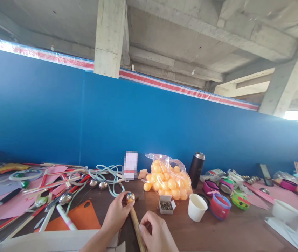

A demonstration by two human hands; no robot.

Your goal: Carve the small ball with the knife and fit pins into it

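Note:
My left hand (116, 213) is closed around a small shiny ball (130, 197) at the top end of a wooden stick (136, 224). My right hand (156, 233) pinches the same stick lower down, near the bottom edge of the view. Both hands hover over the brown table (217, 234), just in front of a small white box of dark metal bits (166, 205) and a clear bag of orange ping-pong balls (168, 178).
A white paper cup (196, 207), a dark flask (196, 169), rolls of coloured tape (219, 204) and pink sheets lie to the right. Left: an orange board (82, 217), sticks, a marker (66, 217), light blue cord (106, 174). A blue wall stands behind.

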